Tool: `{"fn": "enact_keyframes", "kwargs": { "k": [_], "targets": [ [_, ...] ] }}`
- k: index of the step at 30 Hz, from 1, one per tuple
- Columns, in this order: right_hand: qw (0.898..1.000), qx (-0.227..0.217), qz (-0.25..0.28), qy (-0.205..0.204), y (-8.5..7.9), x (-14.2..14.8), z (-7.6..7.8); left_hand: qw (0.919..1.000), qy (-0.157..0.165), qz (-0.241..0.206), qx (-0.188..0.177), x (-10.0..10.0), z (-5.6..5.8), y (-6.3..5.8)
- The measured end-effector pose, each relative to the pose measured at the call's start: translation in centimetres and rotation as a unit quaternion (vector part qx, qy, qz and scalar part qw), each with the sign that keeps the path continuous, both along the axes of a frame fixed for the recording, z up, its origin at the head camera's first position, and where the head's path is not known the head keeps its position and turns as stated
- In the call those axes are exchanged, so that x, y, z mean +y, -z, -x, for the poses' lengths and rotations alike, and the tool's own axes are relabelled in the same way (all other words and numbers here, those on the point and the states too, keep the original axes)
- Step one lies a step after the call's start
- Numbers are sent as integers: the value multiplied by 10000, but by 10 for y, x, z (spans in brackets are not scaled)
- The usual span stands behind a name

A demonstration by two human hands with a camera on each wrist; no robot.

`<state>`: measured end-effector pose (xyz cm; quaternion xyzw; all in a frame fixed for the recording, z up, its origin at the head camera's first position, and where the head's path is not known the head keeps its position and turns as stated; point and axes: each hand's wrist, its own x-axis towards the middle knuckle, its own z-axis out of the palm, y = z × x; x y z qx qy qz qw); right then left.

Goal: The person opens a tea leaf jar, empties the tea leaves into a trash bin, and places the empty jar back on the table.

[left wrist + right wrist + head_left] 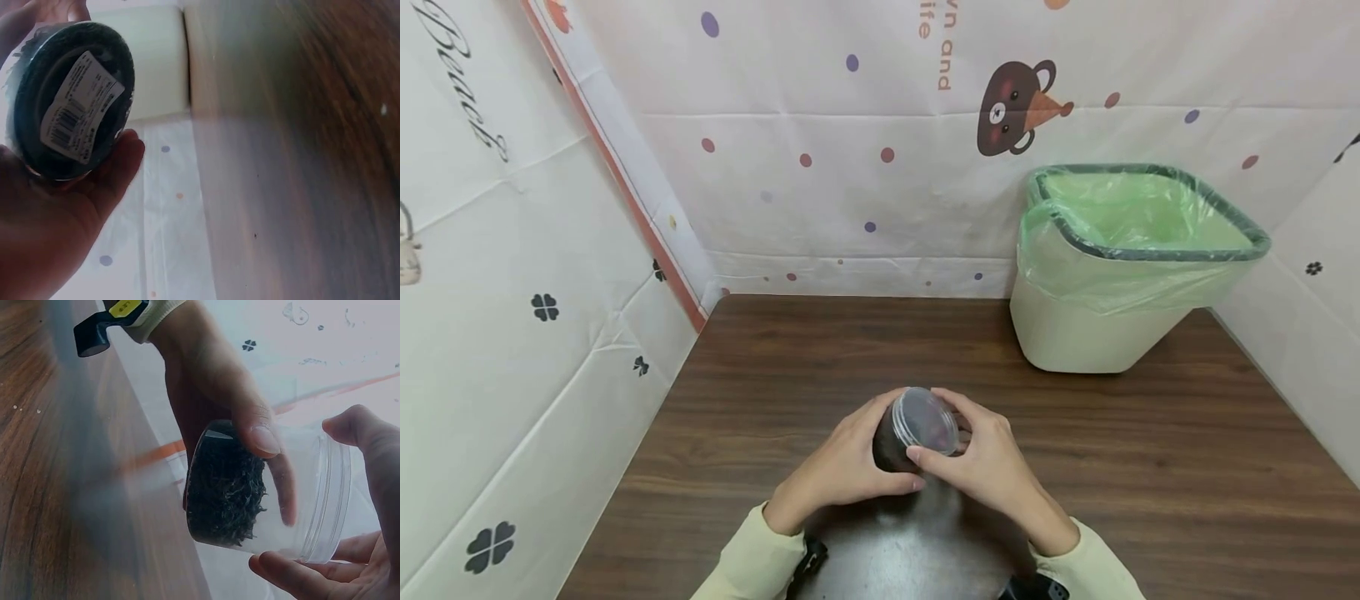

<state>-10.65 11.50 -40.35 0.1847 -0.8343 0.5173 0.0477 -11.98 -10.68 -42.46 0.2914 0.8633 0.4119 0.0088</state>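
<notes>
A clear jar (889, 446) with a lid (929, 419) is held above the desk (737, 375), well apart from its far edge and from the bin (1075, 325), which is placed near the far right corner. In the lower part of the jar dark shreds (228, 500) are contained, and on its base a label (81, 109) is seen, so contact with the desk is not made there.

The jar may be judged light, since much of its inside is taken up by air. The wall looks like stiff plastic, though glass cannot be excluded; it is smooth and could be slippery. A hold is best taken round the lower wall, with the ridged rim of the lid taken separately; hard squeezing should be avoided.

The jar's body is grasped by the left hand (846, 467), with thumb and fingers bent round opposite sides. The lid end is clasped by the right hand (988, 458), its thumb set on the near side. Both forearms are extended forward and turned inward, and the jar is tilted between them.
</notes>
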Motion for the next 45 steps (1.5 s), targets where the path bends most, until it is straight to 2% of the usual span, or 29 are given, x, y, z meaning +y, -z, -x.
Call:
{"fn": "enact_keyframes", "kwargs": {
  "k": [6,14,22,26,35,41,45],
  "targets": [
    [9997,57,232,-90,-4,3,-1,9984,42,-547,-98,3,0,-4],
    [9993,25,360,-108,-9,3,-5,9964,42,-851,-46,5,-2,-6],
    [9988,52,483,-16,-10,3,-5,9898,-94,-1418,-54,14,-2,-1],
    [9980,133,614,-22,-9,4,-4,9876,-141,-1562,-2,18,-2,1],
    [9989,222,389,-158,-11,6,-3,9880,-271,-1508,217,22,-3,-1],
    [9994,358,-2,-33,-14,7,-3,9895,-268,-1357,430,24,-3,-2],
    [9986,460,-263,68,-15,6,-3,9908,-300,-1105,722,24,-3,-3]
  ]
}}
